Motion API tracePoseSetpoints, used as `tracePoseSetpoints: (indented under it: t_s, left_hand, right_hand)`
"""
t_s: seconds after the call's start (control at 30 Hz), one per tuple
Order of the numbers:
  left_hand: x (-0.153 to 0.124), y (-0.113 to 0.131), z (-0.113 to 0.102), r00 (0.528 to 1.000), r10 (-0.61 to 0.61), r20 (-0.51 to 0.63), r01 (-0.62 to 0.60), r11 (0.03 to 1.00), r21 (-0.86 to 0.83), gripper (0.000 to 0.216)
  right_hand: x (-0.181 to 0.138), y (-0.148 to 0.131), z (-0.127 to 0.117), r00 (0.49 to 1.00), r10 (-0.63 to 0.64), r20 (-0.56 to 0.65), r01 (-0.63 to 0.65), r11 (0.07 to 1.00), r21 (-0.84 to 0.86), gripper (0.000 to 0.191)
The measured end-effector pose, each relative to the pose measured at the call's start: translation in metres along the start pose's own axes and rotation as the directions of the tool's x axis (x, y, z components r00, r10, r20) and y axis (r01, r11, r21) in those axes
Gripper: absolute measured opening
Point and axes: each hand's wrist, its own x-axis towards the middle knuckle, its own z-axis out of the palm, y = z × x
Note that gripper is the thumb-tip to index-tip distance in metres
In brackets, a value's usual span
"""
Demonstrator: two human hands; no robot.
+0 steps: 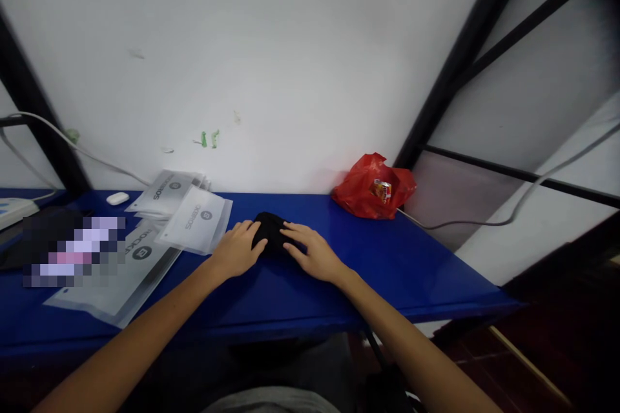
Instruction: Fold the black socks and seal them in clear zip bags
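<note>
A black cloth bundle (271,235) is placed at the middle of the blue table (397,264), and it is touched from both sides. Its left side is covered by the left hand (239,247), its right side by the right hand (314,251); on each, thumb and fingers are spread apart, but whether the cloth is pinched beneath them cannot be told. To the left, a small printed pouch (203,216) is overlapped onto other printed pouches (167,192). A red plastic bag (358,190) is set at the far right, near the wall (290,77).
</note>
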Motion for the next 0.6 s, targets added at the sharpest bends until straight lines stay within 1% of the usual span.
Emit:
tracePoseSetpoints:
  t_s: [0.07, 0.13, 0.3, 0.4, 0.5, 0.53, 0.6]
  left_hand:
    - [-0.002, -0.005, 0.006, 0.999, 0.008, 0.037, -0.008, 1.000, -0.009, 0.046]
    - [-0.004, -0.006, 0.011, 0.999, 0.005, 0.045, -0.005, 1.000, -0.009, 0.048]
    - [-0.008, -0.004, 0.017, 1.000, 0.010, 0.027, -0.011, 0.998, 0.054, 0.048]
    - [-0.010, -0.004, 0.016, 1.000, 0.027, -0.003, -0.026, 0.997, 0.071, 0.047]
    - [-0.011, -0.006, 0.009, 0.997, 0.033, -0.064, -0.027, 0.995, 0.093, 0.043]
    - [-0.011, -0.007, 0.005, 0.996, 0.020, -0.081, -0.010, 0.993, 0.117, 0.041]
    - [-0.012, -0.011, -0.002, 0.994, -0.045, -0.098, 0.064, 0.978, 0.200, 0.036]
  right_hand:
    - [0.001, -0.002, 0.005, 0.997, -0.025, 0.068, 0.026, 1.000, -0.014, 0.035]
    - [0.000, -0.001, 0.008, 0.994, -0.033, 0.108, 0.036, 0.999, -0.026, 0.036]
    - [-0.002, -0.001, 0.007, 0.992, -0.027, 0.124, 0.033, 0.998, -0.050, 0.038]
    - [-0.002, -0.002, 0.006, 0.991, -0.020, 0.133, 0.029, 0.998, -0.061, 0.037]
    - [0.002, -0.002, 0.003, 0.995, -0.002, 0.102, 0.009, 0.997, -0.074, 0.036]
    - [0.005, -0.003, 0.001, 0.997, 0.007, 0.075, -0.001, 0.997, -0.078, 0.036]
    - [0.012, -0.006, 0.000, 1.000, 0.012, 0.024, -0.010, 0.996, -0.088, 0.039]
